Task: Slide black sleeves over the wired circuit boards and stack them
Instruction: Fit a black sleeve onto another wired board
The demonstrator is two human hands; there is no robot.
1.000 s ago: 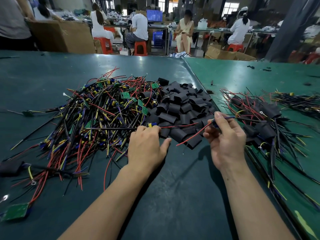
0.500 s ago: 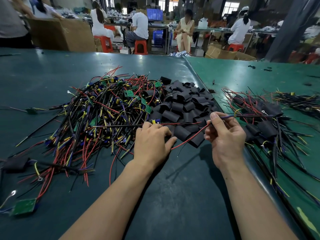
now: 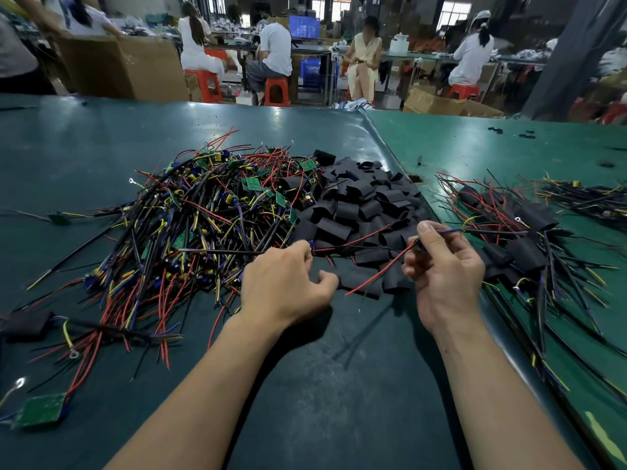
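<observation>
So both hands are working one wired board out of the tangle right now. The right hand (image 3: 444,273) has its thumb and fingers pinched on a bunch of wires (image 3: 383,271) (red, black, a purple one trailing right), and the left hand (image 3: 288,283) sits knuckles-up at the edge of the board pile (image 3: 203,225), fingers curled down around what looks like the board end of that same harness, though the board itself is hidden under the hand so I can't say for sure. The sleeves (image 3: 359,212) are heaped just behind and between the hands, a few lying right under the red wire, and the finished stack (image 3: 515,239) is off to the right on the green mat (image 3: 475,147). My take on doing this step well: gather all the loose leads into one tight bundle in the right hand before reaching for a sleeve, because a stray ring terminal will probably snag the sleeve mouth. Lift the harness clear of the pile first or its neighbours will likely drag along with it. Then I'd feed the wires through and pull the sleeve down over the board rather than shoving the board in. Lay it with the wires running the same way as the stack.
</observation>
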